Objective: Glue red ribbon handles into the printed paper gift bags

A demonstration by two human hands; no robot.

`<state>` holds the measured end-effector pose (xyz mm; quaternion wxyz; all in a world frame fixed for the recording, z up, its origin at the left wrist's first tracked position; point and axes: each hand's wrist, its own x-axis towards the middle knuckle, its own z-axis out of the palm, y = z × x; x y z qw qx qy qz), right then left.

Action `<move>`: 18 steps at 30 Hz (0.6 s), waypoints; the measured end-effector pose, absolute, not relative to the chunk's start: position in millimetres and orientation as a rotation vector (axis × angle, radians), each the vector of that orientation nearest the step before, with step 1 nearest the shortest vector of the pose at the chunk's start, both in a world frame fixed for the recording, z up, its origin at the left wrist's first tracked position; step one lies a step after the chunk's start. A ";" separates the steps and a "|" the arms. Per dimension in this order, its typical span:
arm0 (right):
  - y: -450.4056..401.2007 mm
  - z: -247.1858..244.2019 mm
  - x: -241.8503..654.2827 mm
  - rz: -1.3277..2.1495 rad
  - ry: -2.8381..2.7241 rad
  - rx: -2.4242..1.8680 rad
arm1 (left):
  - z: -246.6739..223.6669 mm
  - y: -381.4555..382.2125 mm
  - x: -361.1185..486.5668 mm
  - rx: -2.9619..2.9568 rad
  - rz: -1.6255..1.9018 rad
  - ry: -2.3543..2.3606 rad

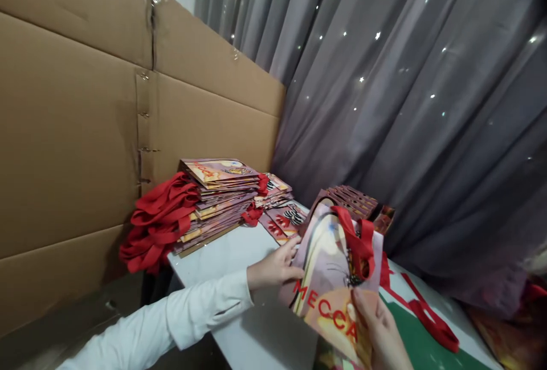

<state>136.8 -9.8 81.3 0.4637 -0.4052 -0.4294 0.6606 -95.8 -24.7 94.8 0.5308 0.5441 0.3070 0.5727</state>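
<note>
A colourful paper bag (322, 279) with red MECCA lettering hangs tilted over the white table (260, 324), its red ribbon handle (356, 239) draped across the front. My left hand (280, 264), in a white sleeve, holds the bag's left edge, with fingertips partly behind it. At the lower right edge my right hand (380, 327) grips the bag, thumb on the printed face. Beyond my left hand lies a tall stack of flat bags (226, 204), their red handles (162, 222) spilling off the left side.
Behind the stack stands a large cardboard wall (205, 113). A grey curtain (384, 102) hangs at the right. More bags (350, 202) stand in a row behind the held one. A red ribbon (436, 324) crosses a green surface (419, 341) at the right.
</note>
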 end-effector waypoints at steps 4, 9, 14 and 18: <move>-10.9 66.8 118.5 1.428 -1.376 -1.012 | 128.9 -35.0 -134.8 1.060 1.466 0.829; -12.5 89.7 93.9 1.436 -1.585 -0.948 | 176.0 -53.5 -163.9 1.193 1.449 0.969; -5.0 154.6 62.4 1.458 -1.525 -0.786 | 191.4 -73.3 -158.8 1.509 1.412 1.162; -0.2 151.3 45.6 1.390 -1.444 -0.888 | 180.6 -80.0 -152.8 1.427 1.508 1.276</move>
